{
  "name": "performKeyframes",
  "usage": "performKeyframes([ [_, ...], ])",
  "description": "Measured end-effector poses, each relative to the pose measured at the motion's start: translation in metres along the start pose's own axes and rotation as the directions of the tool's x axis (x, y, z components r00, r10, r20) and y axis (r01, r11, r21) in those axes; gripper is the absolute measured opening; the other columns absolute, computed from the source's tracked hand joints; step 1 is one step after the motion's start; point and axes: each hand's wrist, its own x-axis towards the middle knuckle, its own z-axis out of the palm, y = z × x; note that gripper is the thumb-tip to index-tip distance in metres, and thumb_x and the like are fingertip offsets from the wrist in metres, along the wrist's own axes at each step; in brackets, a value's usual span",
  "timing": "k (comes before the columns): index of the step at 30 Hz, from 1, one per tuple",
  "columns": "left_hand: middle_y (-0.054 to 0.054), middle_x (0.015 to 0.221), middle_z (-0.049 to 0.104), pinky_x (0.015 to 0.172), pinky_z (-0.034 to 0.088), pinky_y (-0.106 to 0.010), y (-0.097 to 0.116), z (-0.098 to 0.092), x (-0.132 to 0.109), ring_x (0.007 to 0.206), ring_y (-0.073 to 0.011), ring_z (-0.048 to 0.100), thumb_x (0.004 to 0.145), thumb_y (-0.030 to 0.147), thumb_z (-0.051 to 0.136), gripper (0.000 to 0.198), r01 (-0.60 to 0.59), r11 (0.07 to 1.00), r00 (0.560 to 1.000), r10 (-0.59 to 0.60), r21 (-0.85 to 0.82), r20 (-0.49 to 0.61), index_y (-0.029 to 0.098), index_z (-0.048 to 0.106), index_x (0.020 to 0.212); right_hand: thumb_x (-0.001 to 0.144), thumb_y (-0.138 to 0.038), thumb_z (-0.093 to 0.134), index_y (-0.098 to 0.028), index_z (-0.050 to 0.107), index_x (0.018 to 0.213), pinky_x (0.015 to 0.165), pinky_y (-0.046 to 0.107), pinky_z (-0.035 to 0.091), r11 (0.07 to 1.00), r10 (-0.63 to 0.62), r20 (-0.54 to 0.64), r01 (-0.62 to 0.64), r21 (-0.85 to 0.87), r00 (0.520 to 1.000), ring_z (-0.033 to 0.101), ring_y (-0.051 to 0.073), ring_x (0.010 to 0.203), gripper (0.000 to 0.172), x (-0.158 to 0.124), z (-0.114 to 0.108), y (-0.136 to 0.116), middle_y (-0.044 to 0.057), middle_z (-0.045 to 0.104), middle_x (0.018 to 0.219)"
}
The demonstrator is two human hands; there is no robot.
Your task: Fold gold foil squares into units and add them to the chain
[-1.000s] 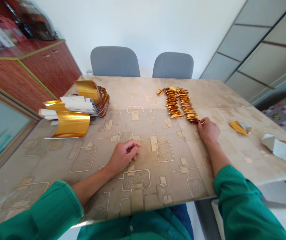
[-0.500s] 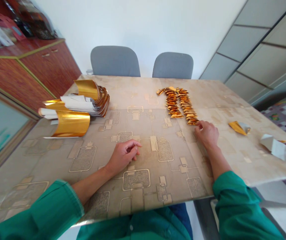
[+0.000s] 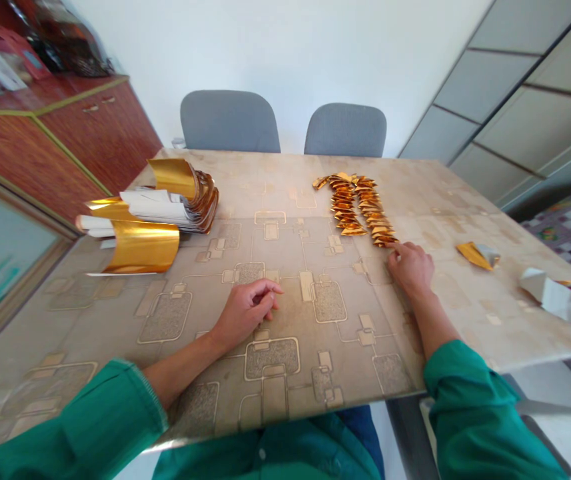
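Observation:
Two side-by-side rows of folded gold foil papers (image 3: 349, 212) lie on the table right of centre, their pieces packed tightly against one another. My right hand (image 3: 412, 268) rests at the near end of the right-hand row (image 3: 376, 217). Its index finger reaches out and touches the last folded piece; the other fingers are loosely bent and partly hidden. On the tabletop near the middle lies my left hand (image 3: 248, 308), relaxed, with loosely curved fingers and nothing in them.
A stack of curled gold-and-white paper sheets (image 3: 148, 243) stands at the left. One gold folded piece (image 3: 478, 255) and a crumpled white paper (image 3: 555, 295) lie on the right of the patterned table (image 3: 285, 253). Two grey chairs (image 3: 230, 122) stand behind it.
My right hand has shifted slightly, and its index finger is now straighter against the row's near end, which sits a little farther away. My left hand has not moved.

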Motion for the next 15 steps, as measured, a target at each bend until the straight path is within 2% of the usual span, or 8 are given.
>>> performKeyframes([
  [5, 0.0, 0.067, 0.066, 0.044, 0.044, -0.017, 0.0, 0.0, 0.0, 0.049, -0.0094, 0.061, 0.085, 0.031, 0.052, 0.023, 0.007, 1.0, 1.0, -0.007, -0.016, -0.004, 0.015, 0.066, 0.092, 0.087, -0.02, 0.047, -0.022, 0.074, 0.111, 0.07, 0.033, 0.033, 0.997, -0.021, 0.027, 0.022, -0.072, 0.999, 0.059, 0.023, 0.089, 0.036, -0.001, -0.002, -0.003, 0.01, 0.07, 0.097],
  [9, 0.0, 0.067, 0.065, 0.045, 0.044, -0.016, -0.001, 0.0, 0.0, 0.049, -0.0089, 0.06, 0.084, 0.031, 0.052, 0.022, 0.003, 0.999, 1.0, -0.003, -0.043, -0.002, 0.015, 0.066, 0.091, 0.088, -0.021, 0.046, -0.02, 0.072, 0.114, 0.069, 0.034, 0.035, 0.997, -0.032, 0.0, 0.032, -0.07, 0.999, 0.059, 0.024, 0.086, 0.037, -0.003, -0.004, -0.001, 0.011, 0.071, 0.095],
  [15, 0.0, 0.068, 0.066, 0.048, 0.046, -0.018, -0.001, 0.001, 0.0, 0.05, -0.0093, 0.062, 0.087, 0.028, 0.05, 0.022, -0.052, 0.998, 0.998, 0.051, -0.037, -0.02, 0.015, 0.066, 0.093, 0.085, -0.023, 0.047, -0.02, 0.076, 0.099, 0.064, 0.033, 0.036, 1.0, -0.018, -0.074, 0.019, 0.008, 0.997, 0.06, 0.025, 0.081, 0.032, -0.008, 0.001, 0.008, 0.01, 0.073, 0.089],
])
